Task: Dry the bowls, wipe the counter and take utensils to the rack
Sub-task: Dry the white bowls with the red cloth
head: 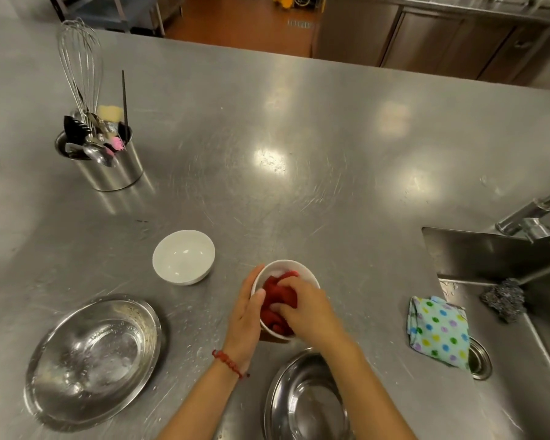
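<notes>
Red cloth in a white bowl; pale cloth with multicoloured polka dots.

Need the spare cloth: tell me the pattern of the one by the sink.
Light blue cloth with multicoloured polka dots, seen in the head view.

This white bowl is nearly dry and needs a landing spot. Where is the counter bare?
The widest bare steel lies beyond the empty white bowl, between the steel utensil canister and the sink. Near the hands it is crowded: the wet steel mixing bowl to the left, a second steel bowl in front, the dotted cloth on the sink edge.
</notes>
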Available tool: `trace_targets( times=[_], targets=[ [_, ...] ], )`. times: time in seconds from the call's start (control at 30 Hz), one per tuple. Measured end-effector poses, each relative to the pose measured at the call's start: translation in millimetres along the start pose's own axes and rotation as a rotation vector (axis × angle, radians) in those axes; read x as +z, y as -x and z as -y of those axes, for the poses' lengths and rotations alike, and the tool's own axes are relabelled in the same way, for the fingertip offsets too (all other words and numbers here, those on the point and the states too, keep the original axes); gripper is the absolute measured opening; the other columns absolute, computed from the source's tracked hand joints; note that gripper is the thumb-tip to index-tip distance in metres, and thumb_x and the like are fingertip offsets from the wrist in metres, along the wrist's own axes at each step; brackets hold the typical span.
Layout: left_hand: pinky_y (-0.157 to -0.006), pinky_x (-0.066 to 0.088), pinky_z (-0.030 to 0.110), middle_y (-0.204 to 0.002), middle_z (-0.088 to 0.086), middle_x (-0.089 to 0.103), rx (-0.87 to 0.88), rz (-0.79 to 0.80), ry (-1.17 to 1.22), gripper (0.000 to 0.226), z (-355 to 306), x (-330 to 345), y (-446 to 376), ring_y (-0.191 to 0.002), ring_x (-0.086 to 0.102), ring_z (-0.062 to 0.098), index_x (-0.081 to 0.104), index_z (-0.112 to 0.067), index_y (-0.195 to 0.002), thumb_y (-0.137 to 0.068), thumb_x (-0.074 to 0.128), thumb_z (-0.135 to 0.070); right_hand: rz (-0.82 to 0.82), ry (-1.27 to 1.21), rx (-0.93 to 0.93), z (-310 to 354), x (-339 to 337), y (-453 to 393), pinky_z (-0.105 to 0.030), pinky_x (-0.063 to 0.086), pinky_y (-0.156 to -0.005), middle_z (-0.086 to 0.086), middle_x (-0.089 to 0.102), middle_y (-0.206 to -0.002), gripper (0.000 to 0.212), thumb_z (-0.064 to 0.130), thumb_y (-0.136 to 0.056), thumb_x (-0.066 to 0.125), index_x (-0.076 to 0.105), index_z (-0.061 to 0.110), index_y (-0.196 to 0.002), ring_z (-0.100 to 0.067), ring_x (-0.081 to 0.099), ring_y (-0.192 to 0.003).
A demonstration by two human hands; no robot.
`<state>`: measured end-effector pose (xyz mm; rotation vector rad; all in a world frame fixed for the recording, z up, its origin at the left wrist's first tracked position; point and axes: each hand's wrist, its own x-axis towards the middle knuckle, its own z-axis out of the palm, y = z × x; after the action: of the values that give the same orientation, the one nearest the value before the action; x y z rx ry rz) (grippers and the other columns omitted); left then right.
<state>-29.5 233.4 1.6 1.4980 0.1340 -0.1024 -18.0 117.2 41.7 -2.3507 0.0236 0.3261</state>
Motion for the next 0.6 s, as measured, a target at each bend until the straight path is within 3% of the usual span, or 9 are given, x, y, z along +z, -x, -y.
trace_targets(
  times=[0.07, 0.13, 0.23, 0.33, 0.4, 0.47, 0.53, 0.6],
  targets=[
    [-0.084, 0.05, 0.02, -0.125, -0.002, 0.056, -0.026, -0.012, 0.038, 0.042, 1, 4, 5, -0.113, 0.055, 0.012, 0.047, -0.028, -0.127, -0.086, 0.044, -0.039, 0.086, -0.15, -0.063, 1, -10, -1, -0.005, 0.039, -0.066, 0.026, 0.053, -0.095, 0.027, 0.021, -0.08, 0.067, 0.059, 0.033, -0.103, 0.007, 0.052, -0.084],
    [-0.077, 0.05, 0.015, -0.123, -0.004, 0.056, -0.04, -0.004, 0.024, 0.039, 1, 7, 8, -0.11, 0.055, 0.009, 0.046, -0.031, -0.125, -0.088, 0.045, -0.043, -0.011, -0.23, -0.092, 2, -5, 4, -0.003, 0.042, -0.061, 0.028, 0.052, -0.088, 0.027, 0.016, -0.08, 0.067, 0.058, 0.036, -0.095, 0.014, 0.052, -0.082],
    [-0.072, 0.048, 0.005, -0.121, -0.006, 0.055, -0.021, -0.016, 0.002, 0.029, 1, 8, 10, -0.107, 0.054, 0.004, 0.047, -0.036, -0.12, -0.095, 0.039, -0.022, -0.235, -0.216, -0.018, 5, 14, 13, -0.002, 0.04, -0.063, 0.018, 0.053, -0.104, 0.026, 0.016, -0.087, 0.059, 0.055, 0.033, -0.106, 0.005, 0.05, -0.083],
    [-0.07, 0.046, 0.003, -0.115, -0.016, 0.055, -0.019, -0.045, 0.011, 0.033, 0, 6, 14, -0.102, 0.056, -0.003, 0.049, -0.041, -0.112, -0.095, 0.038, -0.015, -0.281, -0.045, -0.013, 5, 23, 16, -0.012, 0.042, -0.079, 0.004, 0.051, -0.122, 0.029, 0.018, -0.092, 0.05, 0.048, 0.024, -0.121, -0.006, 0.048, -0.097],
    [-0.066, 0.047, 0.004, -0.112, -0.02, 0.056, -0.016, -0.074, 0.007, 0.034, -2, 6, 15, -0.097, 0.055, -0.012, 0.048, -0.041, -0.116, -0.095, 0.038, -0.016, -0.238, -0.057, 0.011, 6, 16, 17, -0.019, 0.046, -0.077, 0.0, 0.051, -0.121, 0.03, 0.015, -0.092, 0.048, 0.048, 0.02, -0.121, -0.014, 0.052, -0.095],
    [-0.066, 0.047, 0.003, -0.113, -0.016, 0.056, -0.001, -0.088, -0.026, 0.033, -2, 8, 15, -0.095, 0.055, -0.014, 0.048, -0.035, -0.121, -0.095, 0.037, -0.017, -0.117, -0.05, 0.031, 4, 5, 17, -0.017, 0.043, -0.071, -0.002, 0.053, -0.115, 0.027, 0.015, -0.09, 0.051, 0.051, 0.018, -0.117, -0.013, 0.05, -0.088],
    [-0.073, 0.047, 0.004, -0.116, -0.007, 0.058, 0.014, -0.097, -0.027, 0.033, -1, 11, 17, -0.101, 0.057, -0.002, 0.049, -0.027, -0.123, -0.095, 0.036, -0.015, 0.05, -0.022, 0.011, -1, -9, 15, -0.015, 0.04, -0.071, 0.001, 0.06, -0.102, 0.023, 0.02, -0.086, 0.06, 0.058, 0.02, -0.109, -0.011, 0.054, -0.088],
    [-0.075, 0.045, 0.003, -0.118, -0.006, 0.058, 0.009, -0.085, -0.015, 0.032, -1, 15, 20, -0.106, 0.056, 0.005, 0.05, -0.026, -0.122, -0.096, 0.035, -0.015, 0.145, -0.146, -0.021, -3, -18, 16, -0.011, 0.041, -0.071, 0.008, 0.062, -0.093, 0.02, 0.021, -0.081, 0.067, 0.064, 0.025, -0.1, -0.007, 0.057, -0.088]
  ],
)
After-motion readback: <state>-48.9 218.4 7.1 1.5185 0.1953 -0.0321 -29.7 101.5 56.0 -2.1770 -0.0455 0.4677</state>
